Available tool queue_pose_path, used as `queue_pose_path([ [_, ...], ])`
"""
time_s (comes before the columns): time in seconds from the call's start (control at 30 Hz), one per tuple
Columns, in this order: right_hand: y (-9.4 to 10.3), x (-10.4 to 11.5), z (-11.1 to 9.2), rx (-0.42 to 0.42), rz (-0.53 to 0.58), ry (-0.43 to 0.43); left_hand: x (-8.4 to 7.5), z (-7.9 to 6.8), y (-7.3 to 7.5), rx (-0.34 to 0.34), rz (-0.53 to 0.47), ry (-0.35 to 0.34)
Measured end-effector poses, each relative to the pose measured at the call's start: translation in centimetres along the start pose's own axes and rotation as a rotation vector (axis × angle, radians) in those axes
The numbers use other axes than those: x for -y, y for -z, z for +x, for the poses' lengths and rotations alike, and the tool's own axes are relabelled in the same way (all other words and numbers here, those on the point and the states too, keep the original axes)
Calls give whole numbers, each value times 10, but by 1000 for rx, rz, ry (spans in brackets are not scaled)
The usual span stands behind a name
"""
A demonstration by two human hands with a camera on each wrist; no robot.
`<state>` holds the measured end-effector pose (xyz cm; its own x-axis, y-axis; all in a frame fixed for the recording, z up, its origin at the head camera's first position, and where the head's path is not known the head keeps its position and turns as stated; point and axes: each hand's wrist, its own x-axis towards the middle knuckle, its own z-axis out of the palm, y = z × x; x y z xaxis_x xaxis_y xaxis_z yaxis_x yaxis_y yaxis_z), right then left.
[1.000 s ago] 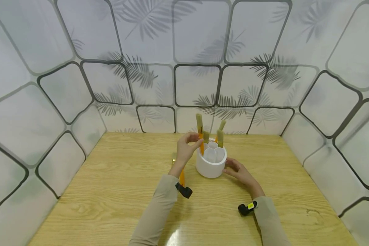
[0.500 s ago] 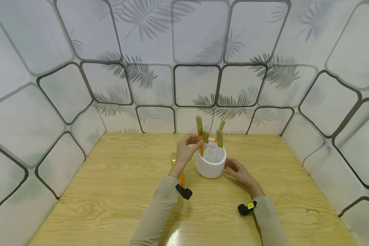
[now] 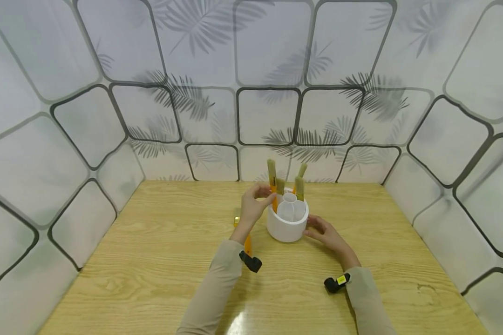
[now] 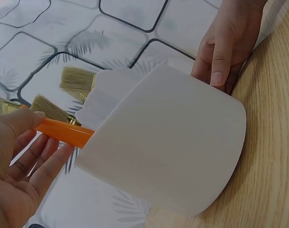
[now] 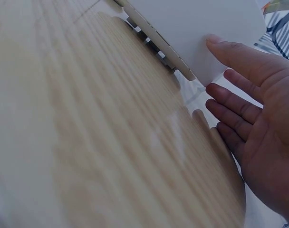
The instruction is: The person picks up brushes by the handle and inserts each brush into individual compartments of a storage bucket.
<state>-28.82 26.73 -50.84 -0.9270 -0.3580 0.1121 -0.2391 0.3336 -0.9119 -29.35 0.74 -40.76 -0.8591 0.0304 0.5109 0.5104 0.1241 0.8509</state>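
My left hand (image 3: pixel 253 207) pinches the orange handle of a flat paintbrush (image 4: pixel 67 133) between thumb and fingers. The lower end of that handle is inside a round white divided holder (image 3: pixel 287 231), near its left wall; the bristles point up. Several other paintbrushes (image 3: pixel 300 187) stand in the holder, bristles upward. At the holder's right side is my right hand (image 3: pixel 324 235), its thumb touching the white wall and its fingers loosely extended in the right wrist view. Another orange-handled paintbrush (image 3: pixel 248 244) lies on the table, partly hidden under my left wrist.
The holder stands on a wood-grain table (image 3: pixel 172 260). Behind the table rises a wall covering (image 3: pixel 209 116) with leaf and rounded-square patterns, and similar panels flank both sides. A black wrist camera (image 3: pixel 251 261) sits at my left cuff.
The paintbrush in my left hand has sunk slightly deeper into the holder. My right hand stays at the holder's right side.
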Motion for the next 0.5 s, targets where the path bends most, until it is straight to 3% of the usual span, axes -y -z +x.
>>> queue_pose_path([
  [0.3, 0, 1, -1, -3, -4, -3, 1, -1, 0, 2, -13, 15],
  [0.5, 0, 1, -1, -2, 6, -6, 2, -1, 1, 5, -8, 70],
])
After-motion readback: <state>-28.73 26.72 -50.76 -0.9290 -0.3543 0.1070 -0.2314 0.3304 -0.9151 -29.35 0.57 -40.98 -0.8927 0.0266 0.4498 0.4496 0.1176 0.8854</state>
